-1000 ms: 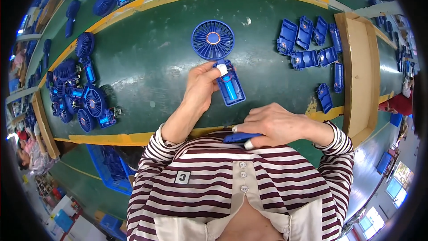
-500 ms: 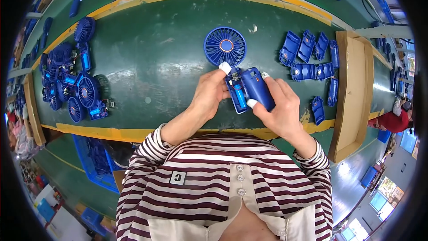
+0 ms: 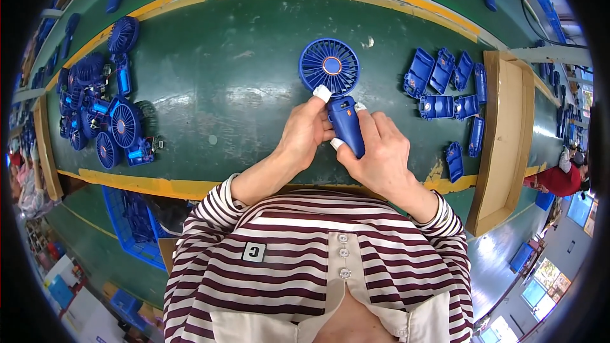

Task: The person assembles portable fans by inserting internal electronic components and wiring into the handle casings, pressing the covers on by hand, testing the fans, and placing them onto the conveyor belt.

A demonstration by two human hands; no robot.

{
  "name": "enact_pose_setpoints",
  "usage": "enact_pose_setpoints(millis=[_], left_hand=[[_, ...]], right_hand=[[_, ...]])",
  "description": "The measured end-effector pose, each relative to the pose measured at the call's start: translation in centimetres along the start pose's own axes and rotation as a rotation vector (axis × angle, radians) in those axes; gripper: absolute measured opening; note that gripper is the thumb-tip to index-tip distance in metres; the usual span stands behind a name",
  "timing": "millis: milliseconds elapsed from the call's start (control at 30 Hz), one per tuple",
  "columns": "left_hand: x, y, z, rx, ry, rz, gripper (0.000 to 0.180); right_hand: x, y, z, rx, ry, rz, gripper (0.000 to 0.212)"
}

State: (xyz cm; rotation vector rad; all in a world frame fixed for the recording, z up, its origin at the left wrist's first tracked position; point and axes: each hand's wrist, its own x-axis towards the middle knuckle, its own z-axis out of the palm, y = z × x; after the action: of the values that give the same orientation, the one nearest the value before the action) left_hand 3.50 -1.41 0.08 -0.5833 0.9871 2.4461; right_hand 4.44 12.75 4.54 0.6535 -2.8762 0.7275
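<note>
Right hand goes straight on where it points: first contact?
The right hand would first meet the blue fan handle, which it touches now; beyond that, probably the left hand, though depth is unclear.

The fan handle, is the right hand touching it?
Touching. The head view shows the right hand holding the fan handle between thumb and fingers.

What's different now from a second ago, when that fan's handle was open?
The right hand has moved forward from the shirt front, bringing the blue cover it was holding onto the fan's handle; the blue cylinder inside is now hidden. Neither hand has let go: the left hand still holds the fan. The fan pile and loose shells look unchanged.
</note>
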Motion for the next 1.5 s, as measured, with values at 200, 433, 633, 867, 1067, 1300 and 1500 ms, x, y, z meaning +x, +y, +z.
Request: enact_pose_setpoints(millis=[200, 433, 633, 867, 1067, 1300, 1500], left_hand=[[0.0, 0.0, 0.1, 0.024, -0.018, 0.002, 0.044], [0.1, 0.4, 0.4, 0.042, 0.025, -0.021, 0.043], [0.6, 0.1, 0.4, 0.125, 0.060, -0.038, 0.030], [0.4, 0.7, 0.3, 0.114, 0.101, -0.008, 0.022], [0.5, 1.2, -0.5, 0.143, -0.102, 0.113, 0.031], [0.3, 1.3, -0.5, 0.120, -0.092, 0.115, 0.034], [0.3, 1.2, -0.2, 0.148, -0.053, 0.099, 0.031]], right_hand=[[-0.3, 0.2, 0.5, -0.056, -0.013, -0.029, 0.047], [-0.3, 0.4, 0.8, -0.098, -0.038, -0.048, 0.047], [-0.1, 0.5, 0.8, -0.121, -0.038, -0.085, 0.047], [0.0, 0.7, 0.8, -0.048, 0.026, -0.115, 0.046], [0.3, 1.5, 1.8, 0.763, -0.298, 0.536, 0.041], [0.4, 1.7, 2.4, 1.114, -0.375, 0.587, 0.033], [0.3, 2.0, 3.0, 1.179, -0.359, 0.628, 0.031]])
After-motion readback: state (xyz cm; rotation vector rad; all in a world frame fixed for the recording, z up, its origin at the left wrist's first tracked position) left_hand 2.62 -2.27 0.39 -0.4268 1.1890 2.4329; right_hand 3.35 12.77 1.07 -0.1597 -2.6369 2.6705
